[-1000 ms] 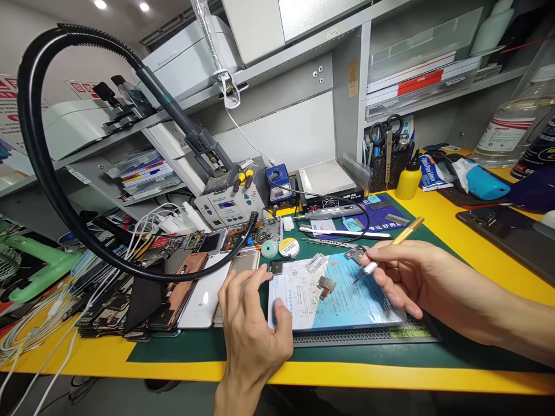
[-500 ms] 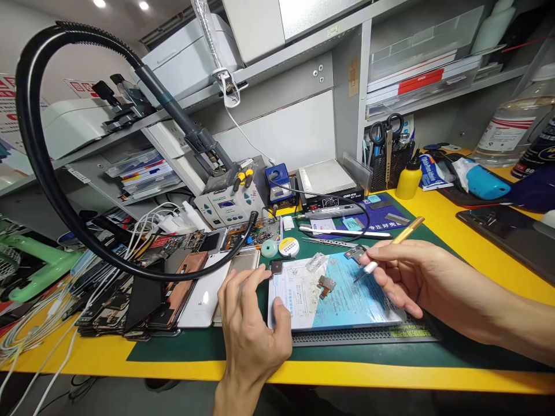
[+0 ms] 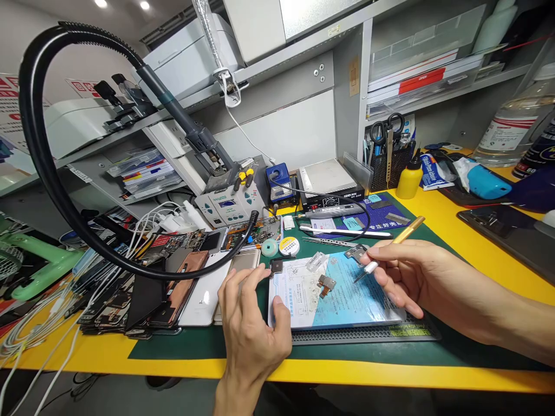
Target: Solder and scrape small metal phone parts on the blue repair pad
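Observation:
My right hand [image 3: 403, 274] pinches a slim pen-shaped tool [image 3: 405, 231] with a gold handle, a white collar and a thin pointed tip, angled down over a blue-and-white printed pad [image 3: 303, 315]. Close to its fingertips lies a small dark-and-silver circuit piece [image 3: 355, 253]. In the middle of the pad is a small camera-like module with a brown flex strip [image 3: 325, 285], and beyond it a silver label [image 3: 316, 262]. My left hand [image 3: 255, 326] rests at the pad's left edge with fingers apart, holding nothing. Its index fingertip is by a small black square part [image 3: 276, 266].
A black flexible hose [image 3: 30, 133] arches over the left side, its nozzle near several stacked phones [image 3: 203, 294]. Behind the pad lie tweezers [image 3: 332, 241] and a soldering iron [image 3: 336, 211]. A yellow bottle [image 3: 410, 176] and pen holder [image 3: 390, 164] stand at the right back.

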`<state>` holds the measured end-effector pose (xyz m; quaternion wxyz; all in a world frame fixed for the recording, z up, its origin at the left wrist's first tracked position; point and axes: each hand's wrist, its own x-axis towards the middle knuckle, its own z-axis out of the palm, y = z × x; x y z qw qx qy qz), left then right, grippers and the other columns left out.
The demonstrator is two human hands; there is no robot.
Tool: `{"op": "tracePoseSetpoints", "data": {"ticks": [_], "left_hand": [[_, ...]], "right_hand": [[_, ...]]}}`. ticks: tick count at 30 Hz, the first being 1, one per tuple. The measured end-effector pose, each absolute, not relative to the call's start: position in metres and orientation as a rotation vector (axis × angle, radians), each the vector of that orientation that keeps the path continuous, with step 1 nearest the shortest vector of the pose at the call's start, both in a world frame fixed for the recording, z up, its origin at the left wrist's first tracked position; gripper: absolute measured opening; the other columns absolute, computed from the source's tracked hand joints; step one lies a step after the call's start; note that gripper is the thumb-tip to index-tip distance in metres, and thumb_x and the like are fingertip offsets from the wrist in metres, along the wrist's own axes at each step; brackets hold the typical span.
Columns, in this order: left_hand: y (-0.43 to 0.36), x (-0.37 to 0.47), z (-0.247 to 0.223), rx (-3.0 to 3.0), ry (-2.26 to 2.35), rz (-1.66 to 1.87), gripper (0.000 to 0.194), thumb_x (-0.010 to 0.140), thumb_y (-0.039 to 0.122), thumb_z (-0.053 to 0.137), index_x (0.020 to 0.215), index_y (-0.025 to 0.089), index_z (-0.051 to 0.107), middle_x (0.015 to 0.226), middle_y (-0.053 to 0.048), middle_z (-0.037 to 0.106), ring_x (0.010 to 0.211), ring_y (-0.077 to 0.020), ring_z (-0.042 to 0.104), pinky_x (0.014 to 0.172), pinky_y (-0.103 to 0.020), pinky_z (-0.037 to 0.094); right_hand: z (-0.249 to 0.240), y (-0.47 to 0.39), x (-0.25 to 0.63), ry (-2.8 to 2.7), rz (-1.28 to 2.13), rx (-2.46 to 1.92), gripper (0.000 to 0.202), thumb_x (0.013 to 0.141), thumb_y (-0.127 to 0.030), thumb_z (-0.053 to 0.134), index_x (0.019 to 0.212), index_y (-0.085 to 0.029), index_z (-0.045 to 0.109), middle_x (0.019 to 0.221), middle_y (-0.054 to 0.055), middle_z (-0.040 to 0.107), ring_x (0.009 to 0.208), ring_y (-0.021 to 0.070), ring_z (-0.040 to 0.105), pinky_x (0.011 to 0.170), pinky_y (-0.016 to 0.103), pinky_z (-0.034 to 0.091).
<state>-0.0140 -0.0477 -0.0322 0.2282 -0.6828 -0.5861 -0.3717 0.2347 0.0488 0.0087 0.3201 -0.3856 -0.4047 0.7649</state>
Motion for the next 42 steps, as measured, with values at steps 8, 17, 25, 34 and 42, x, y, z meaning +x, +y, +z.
{"op": "tracePoseSetpoints", "data": {"ticks": [8, 17, 25, 34, 42], "left_hand": [[-0.0473, -0.0147, -0.032, -1.887, -1.624, -1.01, 0.049, 0.078, 0.01, 0.06, 0.126, 0.011, 0.049, 0.107, -0.015, 0.069, 0.11, -0.0319, 0.055, 0.103, -0.06, 0.042], [-0.0474, -0.0143, -0.0316, -1.892, -1.63, -0.983, 0.05, 0.077, 0.01, 0.061, 0.127, 0.011, 0.05, 0.106, -0.014, 0.07, 0.107, -0.0312, 0.057, 0.104, -0.06, 0.04], [-0.048, -0.0134, -0.0303, -1.894, -1.637, -0.97, 0.049, 0.077, 0.01, 0.06, 0.126, 0.012, 0.051, 0.104, -0.014, 0.07, 0.105, -0.0309, 0.058, 0.105, -0.061, 0.04], [-0.0468, -0.0147, -0.0323, -1.878, -1.609, -1.0, 0.05, 0.077, 0.01, 0.061, 0.126, 0.009, 0.051, 0.107, -0.016, 0.069, 0.108, -0.0312, 0.057, 0.104, -0.06, 0.041], [-0.0489, -0.0147, -0.0325, -1.87, -1.608, -0.996, 0.052, 0.077, 0.01, 0.061, 0.129, 0.011, 0.05, 0.108, -0.016, 0.068, 0.108, -0.032, 0.056, 0.102, -0.059, 0.043]], "right_hand": [[0.008, 0.0492, 0.2348, -1.072, 2.009, -1.002, 0.02, 0.087, -0.031, 0.066, 0.082, -0.013, 0.072, 0.057, 0.001, 0.06, 0.041, 0.0093, 0.052, 0.031, 0.015, 0.042], [0.0081, 0.0488, 0.2347, -1.08, 2.007, -0.998, 0.019, 0.088, -0.03, 0.064, 0.082, -0.013, 0.071, 0.059, 0.001, 0.06, 0.043, 0.0097, 0.053, 0.031, 0.016, 0.042], [0.0066, 0.0487, 0.2351, -1.09, 1.998, -0.993, 0.02, 0.087, -0.031, 0.065, 0.081, -0.013, 0.072, 0.059, 0.001, 0.061, 0.042, 0.0096, 0.052, 0.032, 0.016, 0.042], [0.0077, 0.048, 0.2349, -1.089, 2.003, -1.006, 0.021, 0.087, -0.032, 0.065, 0.08, -0.013, 0.071, 0.055, 0.001, 0.06, 0.041, 0.0094, 0.051, 0.031, 0.016, 0.041], [0.0089, 0.0485, 0.2343, -1.091, 1.994, -1.016, 0.021, 0.088, -0.031, 0.064, 0.081, -0.013, 0.071, 0.056, 0.001, 0.06, 0.041, 0.0097, 0.051, 0.031, 0.016, 0.041]]}}
